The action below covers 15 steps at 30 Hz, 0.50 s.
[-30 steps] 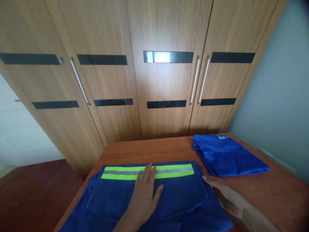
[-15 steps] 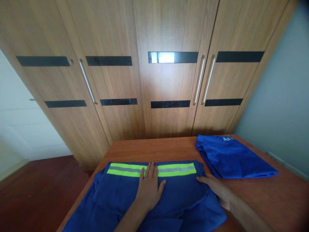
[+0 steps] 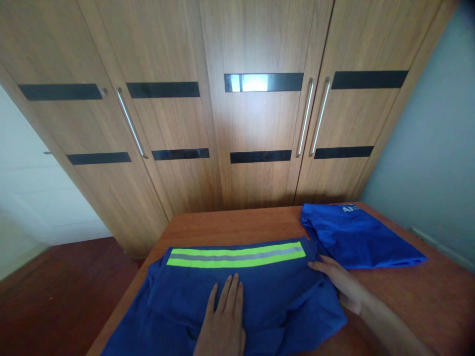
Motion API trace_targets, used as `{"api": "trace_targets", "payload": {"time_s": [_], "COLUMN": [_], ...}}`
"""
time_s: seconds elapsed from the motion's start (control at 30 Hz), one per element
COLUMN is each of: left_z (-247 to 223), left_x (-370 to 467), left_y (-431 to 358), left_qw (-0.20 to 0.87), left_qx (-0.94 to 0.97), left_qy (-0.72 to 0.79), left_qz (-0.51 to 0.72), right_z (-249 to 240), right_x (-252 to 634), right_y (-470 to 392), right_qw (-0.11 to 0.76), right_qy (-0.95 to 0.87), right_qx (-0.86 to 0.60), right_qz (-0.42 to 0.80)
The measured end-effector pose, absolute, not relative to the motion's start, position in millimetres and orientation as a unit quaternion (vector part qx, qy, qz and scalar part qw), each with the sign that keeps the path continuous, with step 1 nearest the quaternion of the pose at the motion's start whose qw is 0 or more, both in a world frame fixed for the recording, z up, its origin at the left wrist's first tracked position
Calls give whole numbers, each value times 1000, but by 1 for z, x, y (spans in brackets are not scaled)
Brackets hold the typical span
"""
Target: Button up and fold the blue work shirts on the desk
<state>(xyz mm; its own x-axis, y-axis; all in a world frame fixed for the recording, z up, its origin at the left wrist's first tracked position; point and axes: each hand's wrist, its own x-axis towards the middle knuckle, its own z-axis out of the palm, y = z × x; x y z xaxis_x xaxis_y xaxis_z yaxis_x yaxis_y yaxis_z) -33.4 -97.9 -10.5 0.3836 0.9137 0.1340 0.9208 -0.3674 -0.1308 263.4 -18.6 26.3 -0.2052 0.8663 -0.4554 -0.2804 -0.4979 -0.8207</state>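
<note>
A dark blue work garment (image 3: pixel 267 291) lies partly folded on the wooden table, a lime-yellow and grey reflective stripe (image 3: pixel 237 255) running across its far edge. My left hand (image 3: pixel 224 316) rests flat on the cloth below the stripe, fingers stretched out and slightly spread. At the garment's right side, my right hand (image 3: pixel 341 284) pinches the edge near the stripe's end. Its thumb or a finger shows on top of the cloth, while the other fingers are partly hidden by the fabric.
A brighter blue folded cloth (image 3: pixel 356 237) with white lettering lies at the table's back right. Behind the table (image 3: pixel 230 222) stands a wooden wardrobe (image 3: pixel 260 183) with metal handles. A pale wall is to the right, a white door and reddish floor to the left.
My left hand has slid toward me, off the reflective stripe and down the cloth. My right hand has moved slightly up, and the garment's right edge has lifted or shifted a little with it.
</note>
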Motion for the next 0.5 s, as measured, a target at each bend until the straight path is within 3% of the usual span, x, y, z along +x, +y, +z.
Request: {"api": "trace_targets", "payload": {"time_s": [0.3, 0.5], "left_z": [-10, -8], "left_x": [18, 57], "left_y": [-89, -88], "left_qw": [74, 34], "left_qx": [-827, -842], "left_qy": [-555, -529], "left_qz": [-54, -96], "right_z": [102, 141], "right_x": [266, 236], "right_y": [-29, -21], "right_qw": [451, 435], "right_qy": [-395, -477], "right_qx": [-458, -438], "right_qz": [656, 626]}}
